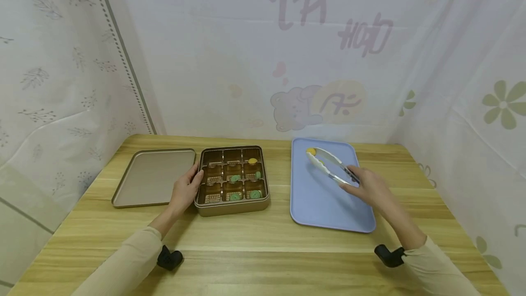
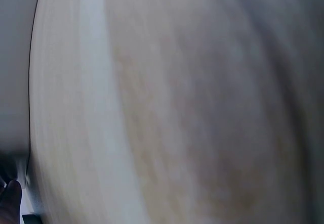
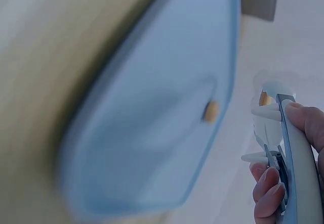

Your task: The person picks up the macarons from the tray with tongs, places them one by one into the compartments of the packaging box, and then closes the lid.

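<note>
A gold tin box (image 1: 205, 208) with nine compartments stands mid-table; several hold green pieces (image 1: 235, 178) and the far right one a yellow piece (image 1: 252, 161). My left hand (image 1: 186, 190) rests against the box's left wall, thumb at the rim. My right hand (image 1: 365, 187) grips white tongs (image 1: 328, 164) over a blue tray (image 1: 324, 204). A yellow piece (image 1: 311, 151) sits at the tongs' tips. In the right wrist view, my fingers (image 3: 268, 198) curl round the tongs (image 3: 296, 173), and a small yellow piece (image 3: 211, 111) lies on the blurred tray (image 3: 152, 133).
The box's gold lid (image 1: 154, 177) lies flat to its left. White patterned curtains close in the wooden table (image 1: 263, 241) on three sides. The left wrist view shows only blurred wood (image 2: 177, 107).
</note>
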The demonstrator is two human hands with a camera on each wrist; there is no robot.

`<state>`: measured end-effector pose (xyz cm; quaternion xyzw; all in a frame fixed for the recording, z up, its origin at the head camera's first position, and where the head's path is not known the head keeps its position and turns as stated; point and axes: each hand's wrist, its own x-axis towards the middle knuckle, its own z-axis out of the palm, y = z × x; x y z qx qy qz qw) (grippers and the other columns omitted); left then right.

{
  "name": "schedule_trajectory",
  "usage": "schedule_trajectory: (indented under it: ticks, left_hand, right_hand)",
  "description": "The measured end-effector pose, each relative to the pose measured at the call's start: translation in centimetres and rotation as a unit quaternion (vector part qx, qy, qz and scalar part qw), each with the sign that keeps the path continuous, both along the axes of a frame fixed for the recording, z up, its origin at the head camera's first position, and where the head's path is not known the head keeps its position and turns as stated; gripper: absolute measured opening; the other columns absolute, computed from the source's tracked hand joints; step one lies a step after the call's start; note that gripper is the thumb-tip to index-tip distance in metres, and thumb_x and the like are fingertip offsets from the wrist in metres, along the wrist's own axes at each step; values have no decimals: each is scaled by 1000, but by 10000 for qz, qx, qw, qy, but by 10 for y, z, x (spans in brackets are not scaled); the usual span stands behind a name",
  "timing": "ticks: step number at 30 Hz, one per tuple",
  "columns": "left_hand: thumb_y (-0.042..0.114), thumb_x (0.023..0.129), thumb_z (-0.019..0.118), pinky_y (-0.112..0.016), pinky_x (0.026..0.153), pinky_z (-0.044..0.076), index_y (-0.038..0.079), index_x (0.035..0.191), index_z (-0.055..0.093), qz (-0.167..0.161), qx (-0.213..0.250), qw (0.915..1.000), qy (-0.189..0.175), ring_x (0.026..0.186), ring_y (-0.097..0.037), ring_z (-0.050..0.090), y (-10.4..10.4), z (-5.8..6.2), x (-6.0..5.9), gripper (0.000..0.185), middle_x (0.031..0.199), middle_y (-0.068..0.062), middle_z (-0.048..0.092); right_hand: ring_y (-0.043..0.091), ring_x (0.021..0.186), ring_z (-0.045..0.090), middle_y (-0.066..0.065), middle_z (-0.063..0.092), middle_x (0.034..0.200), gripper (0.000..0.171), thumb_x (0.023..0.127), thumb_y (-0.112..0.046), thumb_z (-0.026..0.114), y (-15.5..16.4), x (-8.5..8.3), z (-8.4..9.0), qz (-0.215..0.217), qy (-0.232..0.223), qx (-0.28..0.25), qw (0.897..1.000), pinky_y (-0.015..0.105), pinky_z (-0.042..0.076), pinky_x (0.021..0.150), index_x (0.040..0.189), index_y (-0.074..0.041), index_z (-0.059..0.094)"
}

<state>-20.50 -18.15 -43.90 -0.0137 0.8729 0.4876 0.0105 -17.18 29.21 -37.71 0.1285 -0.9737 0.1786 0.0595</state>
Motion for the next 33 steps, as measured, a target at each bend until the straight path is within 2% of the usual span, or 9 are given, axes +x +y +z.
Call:
schedule_trajectory:
  ticks: [1, 6, 14, 19, 22, 29, 33]
  left_hand:
    - [33, 107, 37, -51, 119, 29, 5, 155, 24, -9, -12, 10000, 6, 146, -39, 29, 0, 0, 0, 57, 158, -20, 28]
    - [33, 107, 37, -51, 119, 29, 5, 156, 24, -25, -24, 10000, 1, 146, -39, 28, 0, 2, 1, 57, 159, -20, 27]
    - [31, 107, 37, -51, 119, 29, 5, 155, 25, 7, -66, 10000, 70, 145, -40, 30, 0, 2, 1, 56, 158, -20, 29]
    - [30, 107, 37, -51, 119, 29, 5, 155, 24, 28, -68, 10000, 36, 146, -40, 29, -1, 2, 1, 56, 158, -20, 27]
    - [30, 107, 37, -51, 120, 28, 5, 155, 24, 13, -55, 10000, 32, 146, -40, 28, 0, 2, 1, 56, 159, -20, 26]
    - [31, 107, 37, -51, 120, 28, 5, 155, 24, 7, -31, 10000, 51, 146, -40, 28, 0, 2, 1, 56, 159, -20, 27]
    - [31, 107, 37, -51, 120, 28, 5, 155, 24, -12, -24, 10000, 52, 147, -40, 27, 0, 2, 1, 56, 159, -20, 27]
  right_hand:
    - [15, 63, 41, 4, 49, 69, 34, 84, -24, 76, -7, -3, 1, 58, 60, 5, 10000, 26, 31, 54, 105, 0, 63]
    - [16, 66, 46, 5, 59, 74, 39, 84, -24, 76, -43, -15, 6, 395, 276, -74, 9988, 27, 35, 55, 111, 2, 65]
    - [15, 66, 44, 1, 53, 71, 29, 83, -23, 77, -101, -27, 13, 845, 166, -299, 9958, 27, 35, 56, 101, -5, 65]
    - [18, 69, 53, 8, 67, 85, 43, 83, -23, 77, -130, -33, 14, 998, 14, -364, 9943, 28, 41, 58, 119, -3, 66]
    - [19, 71, 56, 11, 70, 92, 46, 84, -23, 77, -145, -37, 13, 1064, -78, -382, 9936, 27, 42, 58, 123, -3, 65]
    - [14, 65, 50, 6, 69, 82, 45, 84, -29, 77, -169, -45, 13, 1042, -15, -9, 9946, 27, 40, 55, 120, -3, 66]
    - [12, 60, 46, 6, 66, 74, 47, 85, -31, 77, -178, -49, 12, 1110, -6, 130, 9937, 25, 35, 52, 121, -3, 66]
